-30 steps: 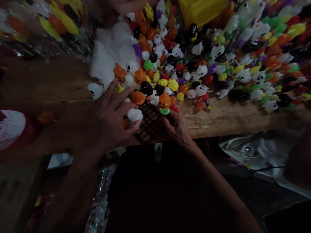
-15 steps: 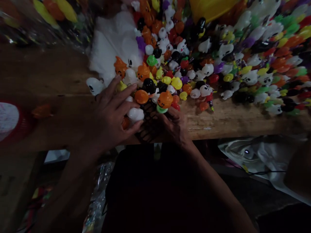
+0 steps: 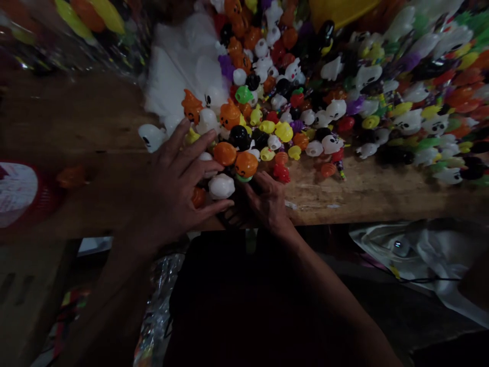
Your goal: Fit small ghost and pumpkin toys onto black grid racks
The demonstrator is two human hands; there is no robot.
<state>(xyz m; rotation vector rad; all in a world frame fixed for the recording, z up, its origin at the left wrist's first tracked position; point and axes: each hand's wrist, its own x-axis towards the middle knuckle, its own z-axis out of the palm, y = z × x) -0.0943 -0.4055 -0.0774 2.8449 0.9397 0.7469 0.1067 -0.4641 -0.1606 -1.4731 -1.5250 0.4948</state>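
A: Hazard nearest the table edge [image 3: 382, 201]?

B: The white ghost [image 3: 221, 186], pinched by the left hand [image 3: 173, 191], may be dropped. The right hand [image 3: 267, 201] is curled; its grasp cannot be told.

A: Beyond the edge?

B: The toy heap [image 3: 344, 92] may be toppled.

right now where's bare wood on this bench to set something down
Bare wooden bench lies left of the left hand, out to the red-and-white object. A narrower bare strip runs along the front edge, right of the right hand. The toy pile behind is crowded.
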